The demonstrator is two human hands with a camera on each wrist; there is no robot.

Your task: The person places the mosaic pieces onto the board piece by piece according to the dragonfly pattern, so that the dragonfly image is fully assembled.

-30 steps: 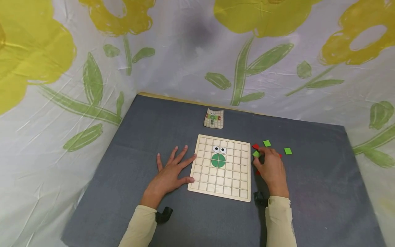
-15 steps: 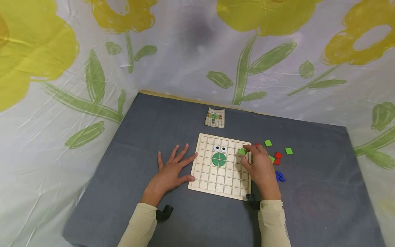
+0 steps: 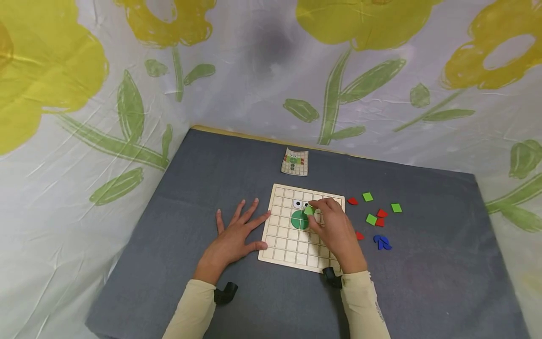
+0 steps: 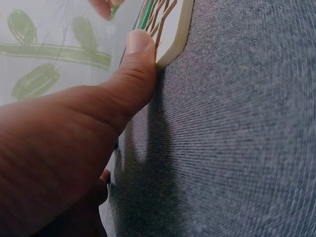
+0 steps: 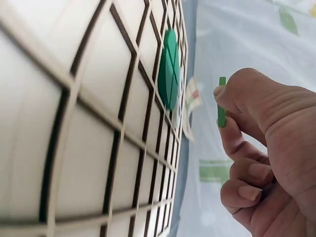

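Note:
A wooden grid board (image 3: 292, 245) lies on the grey table. On it, dark green quarter pieces form a disc (image 3: 298, 220), with two eye tiles (image 3: 298, 204) just above. My right hand (image 3: 334, 228) pinches a light green square tile (image 3: 309, 210) between thumb and finger, over the board beside the disc. In the right wrist view the tile (image 5: 221, 101) is edge-on and held clear of the board. My left hand (image 3: 230, 245) is spread flat at the board's left edge; its thumb (image 4: 136, 59) touches the rim.
Right of the board lie light green squares (image 3: 371, 219), red pieces (image 3: 353, 201) and several blue pieces (image 3: 382, 242). A small pattern card (image 3: 295, 162) is behind the board. A flower-printed curtain (image 3: 254, 84) rises beyond the table's far edge.
My right hand has picked up a light green square from the pieces on the right and carried it left over the board, beside the green disc. The left hand stays put.

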